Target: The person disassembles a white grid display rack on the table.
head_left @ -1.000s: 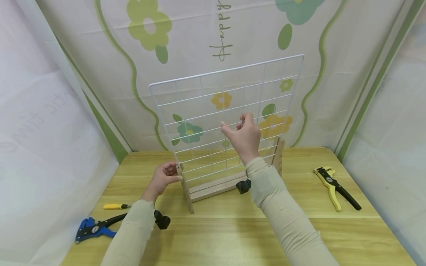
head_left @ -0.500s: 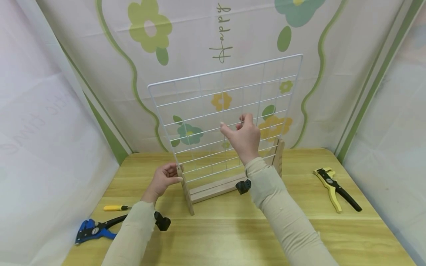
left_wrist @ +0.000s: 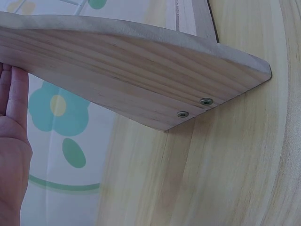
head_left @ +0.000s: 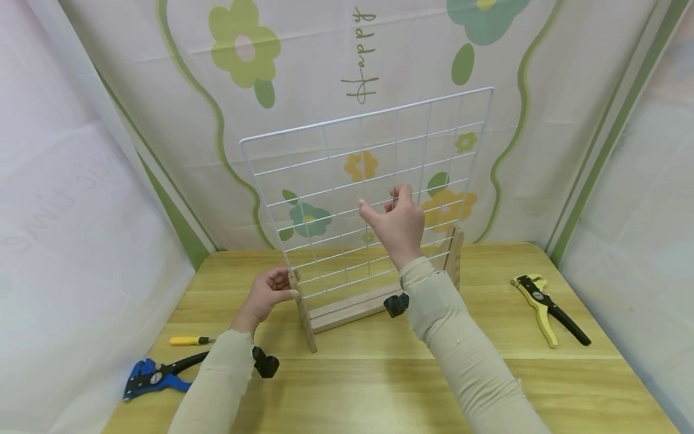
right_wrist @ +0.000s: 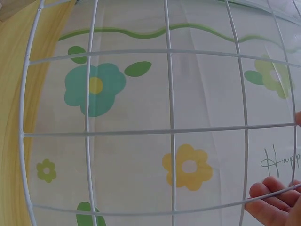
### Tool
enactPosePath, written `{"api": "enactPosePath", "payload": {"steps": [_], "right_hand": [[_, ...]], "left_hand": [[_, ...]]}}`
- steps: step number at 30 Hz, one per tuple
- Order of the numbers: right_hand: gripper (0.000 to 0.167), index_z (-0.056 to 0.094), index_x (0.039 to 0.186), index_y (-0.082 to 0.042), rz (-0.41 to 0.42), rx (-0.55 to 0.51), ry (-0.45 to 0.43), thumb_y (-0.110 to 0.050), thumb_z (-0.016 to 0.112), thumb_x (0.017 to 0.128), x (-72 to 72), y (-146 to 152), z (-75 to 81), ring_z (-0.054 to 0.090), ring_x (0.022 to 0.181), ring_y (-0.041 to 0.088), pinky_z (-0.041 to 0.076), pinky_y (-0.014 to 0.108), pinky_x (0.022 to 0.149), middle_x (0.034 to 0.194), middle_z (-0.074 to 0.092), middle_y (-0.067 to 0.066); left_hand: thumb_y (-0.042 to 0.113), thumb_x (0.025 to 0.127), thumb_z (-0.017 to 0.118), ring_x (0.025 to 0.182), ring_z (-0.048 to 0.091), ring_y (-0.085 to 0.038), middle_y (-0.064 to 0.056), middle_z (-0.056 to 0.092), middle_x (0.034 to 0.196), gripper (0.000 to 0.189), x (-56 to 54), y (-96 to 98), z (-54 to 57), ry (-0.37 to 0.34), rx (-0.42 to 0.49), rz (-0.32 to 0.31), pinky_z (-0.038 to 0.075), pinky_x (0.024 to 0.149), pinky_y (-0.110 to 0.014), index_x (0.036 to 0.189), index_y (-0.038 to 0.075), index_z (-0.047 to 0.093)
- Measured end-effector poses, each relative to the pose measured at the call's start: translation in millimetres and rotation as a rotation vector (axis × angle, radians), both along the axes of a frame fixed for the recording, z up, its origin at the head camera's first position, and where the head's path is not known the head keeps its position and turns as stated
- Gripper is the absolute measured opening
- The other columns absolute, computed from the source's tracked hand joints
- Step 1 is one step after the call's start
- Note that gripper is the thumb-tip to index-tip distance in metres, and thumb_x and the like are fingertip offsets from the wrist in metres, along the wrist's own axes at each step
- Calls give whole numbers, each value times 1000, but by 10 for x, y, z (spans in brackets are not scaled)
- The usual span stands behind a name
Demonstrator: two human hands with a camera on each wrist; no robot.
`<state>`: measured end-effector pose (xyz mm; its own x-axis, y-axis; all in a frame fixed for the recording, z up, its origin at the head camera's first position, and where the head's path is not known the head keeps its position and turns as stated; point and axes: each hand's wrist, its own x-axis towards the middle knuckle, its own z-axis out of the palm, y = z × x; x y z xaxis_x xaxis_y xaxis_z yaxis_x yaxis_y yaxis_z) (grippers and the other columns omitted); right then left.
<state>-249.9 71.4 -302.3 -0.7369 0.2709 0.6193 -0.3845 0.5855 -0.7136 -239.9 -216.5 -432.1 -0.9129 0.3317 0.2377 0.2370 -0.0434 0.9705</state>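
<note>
A white wire grid panel (head_left: 374, 113) stands tilted in a wooden stand (head_left: 352, 310). The stand has a grooved base bar and an upright at each end. My left hand (head_left: 264, 296) pinches the top of the left upright (head_left: 305, 316) beside the grid's lower left edge. Two bolt heads (left_wrist: 206, 101) show low on that upright in the left wrist view. Around the middle wires, right of the grid's centre, my right hand (head_left: 400, 232) grips with curled fingers. In the right wrist view its fingertips (right_wrist: 268, 207) lie at a wire; the rest is cut off.
Yellow-and-black pliers (head_left: 547, 307) lie at the right of the wooden table (head_left: 368, 386). To the left are a blue-and-black pliers-like tool (head_left: 154, 378) and a yellow-handled tool (head_left: 187, 341), both partly behind the left sleeve. A flowered cloth (head_left: 303, 72) hangs behind.
</note>
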Motion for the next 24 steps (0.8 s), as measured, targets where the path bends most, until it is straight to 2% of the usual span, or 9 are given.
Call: {"api": "enactPosePath", "payload": {"steps": [2,8,18,20,24], "right_hand": [[49,49,97,-3,-2,2,4,-40,72,74,-4,0,5,46,51,17,33,26,42,69,57,7],[49,50,98,-2,-6,-3,10,-40,71,75,-13,14,19,48,53,17,35,27,43,70,59,10],[51,49,99,-3,-4,3,-6,-42,71,75,-11,21,44,46,51,18,34,27,42,70,58,8],[50,49,99,-3,-4,-3,-3,-41,71,75,-4,23,59,46,51,18,34,27,43,70,58,8],[50,49,99,-3,-3,-16,8,-40,71,75,8,27,96,46,53,18,34,27,43,72,59,10]], "left_hand": [[-12,73,68,93,64,-4,12,69,98,50,3,2,2,2,-5,2,51,84,-19,115,-23,42],[-11,73,69,96,64,-8,11,69,99,49,-2,-8,-10,8,10,-4,51,85,-20,115,-20,45],[-11,73,68,98,64,-11,11,69,99,45,-7,-3,-9,4,14,-1,50,85,-20,113,-18,49],[-10,73,69,96,64,-8,11,69,99,42,-10,-2,-11,3,17,-1,50,85,-20,112,-13,54],[-10,72,70,94,64,-5,8,69,101,38,-12,-2,-19,0,26,2,51,84,-19,107,5,63]]}}
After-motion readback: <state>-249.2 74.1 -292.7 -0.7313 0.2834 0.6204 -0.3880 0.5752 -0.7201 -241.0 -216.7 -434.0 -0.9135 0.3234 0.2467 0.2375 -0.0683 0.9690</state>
